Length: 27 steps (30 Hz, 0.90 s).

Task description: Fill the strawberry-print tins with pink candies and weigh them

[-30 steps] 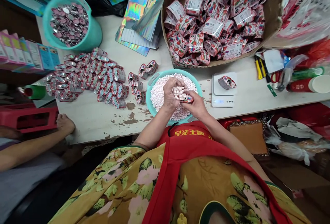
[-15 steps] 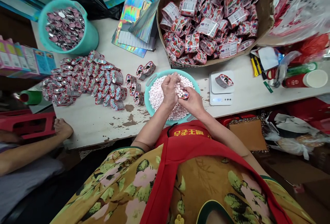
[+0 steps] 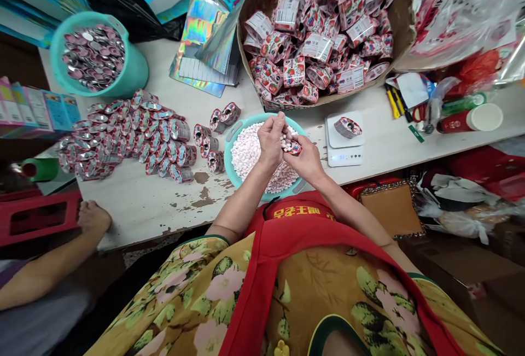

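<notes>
- Apparently cupped to keep its load from scattering, the left hand [image 3: 270, 141] has its grip curled around small, pale pink-white, rounded pellets [image 3: 286, 143], fingertips drawn together at the top; how many it holds cannot be told.
- The right hand [image 3: 307, 160] has its grip closed on a small, glossy, red-and-pink printed plastic packet [image 3: 294, 149], its open side turned toward the pellets, presumably so the mouth stays within reach of the other fingers.
- These hands meet above a round, mint-green plastic basin [image 3: 228, 165] at the near edge of the worn white surface [image 3: 135, 208]. It holds a bed of similar pellets, so any that slip would likely drop back in.
- Just left of the basin stand 5 packets [image 3: 215, 162], grouped apart from a dense heap of similar packets [image 3: 135, 132], perhaps to keep the batches distinct.
- Right of the basin, a flat white digital scale [image 3: 344, 158] bears 1 packet [image 3: 348, 127], within easy reach of the right hand.
- Toward the far edge, a brown cardboard carton [image 3: 398, 28] keeps many strawberry-print packets loosely contained.
- At the far left corner, a teal plastic bucket [image 3: 137, 69] confines silver-and-pink discs [image 3: 94, 55].
- A co-worker's hand [image 3: 93, 218] rests by the near left corner, well apart from the basin.
</notes>
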### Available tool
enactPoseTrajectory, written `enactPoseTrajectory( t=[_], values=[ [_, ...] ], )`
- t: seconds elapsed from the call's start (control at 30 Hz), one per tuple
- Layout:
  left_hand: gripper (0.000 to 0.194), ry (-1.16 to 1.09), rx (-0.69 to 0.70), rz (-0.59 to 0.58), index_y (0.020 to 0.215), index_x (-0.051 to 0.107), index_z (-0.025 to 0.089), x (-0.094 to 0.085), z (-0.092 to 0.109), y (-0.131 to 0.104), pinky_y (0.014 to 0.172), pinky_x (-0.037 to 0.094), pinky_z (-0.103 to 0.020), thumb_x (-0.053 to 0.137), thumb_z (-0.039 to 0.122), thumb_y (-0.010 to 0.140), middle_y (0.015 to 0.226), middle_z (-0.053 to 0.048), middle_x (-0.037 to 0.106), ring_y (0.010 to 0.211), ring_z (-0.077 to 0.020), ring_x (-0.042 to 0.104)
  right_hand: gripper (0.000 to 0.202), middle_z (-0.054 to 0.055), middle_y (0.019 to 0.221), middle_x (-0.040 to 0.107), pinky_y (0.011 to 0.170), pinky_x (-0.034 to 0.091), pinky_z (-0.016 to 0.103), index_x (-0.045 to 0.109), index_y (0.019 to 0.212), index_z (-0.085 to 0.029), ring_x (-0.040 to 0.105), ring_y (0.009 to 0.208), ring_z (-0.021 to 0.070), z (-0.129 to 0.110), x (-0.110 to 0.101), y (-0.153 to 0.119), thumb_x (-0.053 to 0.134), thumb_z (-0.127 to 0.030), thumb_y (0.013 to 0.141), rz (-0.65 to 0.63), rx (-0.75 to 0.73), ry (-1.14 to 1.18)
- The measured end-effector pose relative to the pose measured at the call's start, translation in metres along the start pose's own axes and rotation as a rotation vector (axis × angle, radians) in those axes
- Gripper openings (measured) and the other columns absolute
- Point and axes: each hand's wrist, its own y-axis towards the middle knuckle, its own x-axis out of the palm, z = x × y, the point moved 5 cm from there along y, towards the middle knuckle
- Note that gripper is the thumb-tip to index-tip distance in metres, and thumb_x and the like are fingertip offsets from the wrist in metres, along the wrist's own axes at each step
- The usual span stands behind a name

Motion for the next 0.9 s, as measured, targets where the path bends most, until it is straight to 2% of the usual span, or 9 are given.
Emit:
enactPoseTrajectory(
  t=[0.1,0.23,0.47,0.57,0.67,0.73,0.8,0.83,0.9],
  values=[
    [0.047,-0.020,-0.054,0.028,0.068,0.052,0.019,0.006,0.003,-0.008,0.044,0.033,-0.022,0.072,0.055,0.091,0.059,0.005,0.049,0.046,-0.0065,0.046,0.033,0.006,0.105,0.073,0.093,0.053,0.043,0.070,0.103,-0.022,0.066,0.099,0.0277,-0.001,-0.003,-0.003,0.071,-0.026,0.070,-0.013,-0.014,-0.001],
    [0.050,0.006,-0.110,-0.024,0.069,0.053,0.019,0.014,0.009,-0.017,0.039,0.026,-0.021,0.070,0.061,0.090,0.054,0.006,0.046,0.040,-0.0054,0.039,0.034,0.005,0.099,0.073,0.091,0.054,0.040,0.070,0.103,-0.021,0.067,0.094,0.0252,0.000,-0.005,-0.008,0.070,-0.031,0.072,-0.054,0.003,0.108],
    [0.063,-0.037,-0.092,-0.058,0.060,0.046,0.017,0.015,0.014,-0.017,0.037,0.026,-0.020,0.060,0.068,0.094,0.056,0.003,0.044,0.041,-0.0044,0.039,0.044,0.007,0.109,0.074,0.099,0.053,0.042,0.070,0.111,-0.018,0.068,0.103,0.0255,0.010,-0.001,-0.012,0.068,-0.029,0.068,-0.034,-0.036,0.262],
    [0.064,-0.073,-0.197,-0.098,0.058,0.042,0.017,0.021,0.013,-0.015,0.035,0.024,-0.019,0.057,0.064,0.098,0.055,0.004,0.038,0.039,-0.0037,0.033,0.046,0.006,0.110,0.074,0.098,0.054,0.040,0.070,0.113,-0.019,0.069,0.102,0.0241,0.018,-0.001,-0.012,0.070,-0.031,0.069,-0.039,-0.002,0.338],
    [0.061,-0.103,-0.341,-0.121,0.059,0.040,0.018,0.024,0.017,-0.012,0.032,0.020,-0.018,0.054,0.060,0.101,0.055,0.004,0.032,0.038,-0.0041,0.027,0.046,0.005,0.109,0.075,0.096,0.055,0.037,0.069,0.113,-0.019,0.069,0.100,0.0226,0.025,-0.010,-0.013,0.073,-0.033,0.069,-0.047,0.019,0.415],
    [0.056,-0.151,-0.350,-0.097,0.063,0.044,0.018,0.019,0.023,-0.005,0.033,0.022,-0.017,0.053,0.056,0.102,0.057,0.004,0.035,0.039,-0.0045,0.030,0.047,0.005,0.110,0.074,0.094,0.055,0.036,0.069,0.114,-0.019,0.070,0.099,0.0220,0.031,-0.021,-0.016,0.075,-0.034,0.070,-0.047,0.011,0.458],
    [0.048,-0.201,-0.312,-0.017,0.069,0.049,0.019,0.004,0.024,0.005,0.036,0.030,-0.015,0.054,0.051,0.104,0.059,0.004,0.043,0.042,-0.0048,0.039,0.049,0.006,0.112,0.074,0.094,0.055,0.035,0.068,0.117,-0.020,0.070,0.101,0.0217,0.038,-0.032,-0.022,0.077,-0.036,0.071,-0.035,0.003,0.488],
    [0.044,-0.202,-0.326,0.046,0.072,0.051,0.019,-0.006,0.019,0.009,0.038,0.033,-0.014,0.053,0.048,0.105,0.061,0.003,0.046,0.044,-0.0047,0.043,0.049,0.006,0.113,0.073,0.094,0.055,0.035,0.067,0.118,-0.021,0.069,0.102,0.0218,0.042,-0.036,-0.026,0.078,-0.037,0.072,-0.025,0.002,0.490],
    [0.041,-0.148,-0.462,0.174,0.072,0.050,0.018,-0.025,-0.001,0.012,0.039,0.034,-0.012,0.049,0.040,0.107,0.059,0.003,0.048,0.044,-0.0041,0.045,0.048,0.006,0.112,0.072,0.095,0.055,0.036,0.068,0.116,-0.022,0.069,0.102,0.0220,0.050,-0.042,-0.034,0.078,-0.039,0.073,-0.014,0.004,0.466]
  ],
)
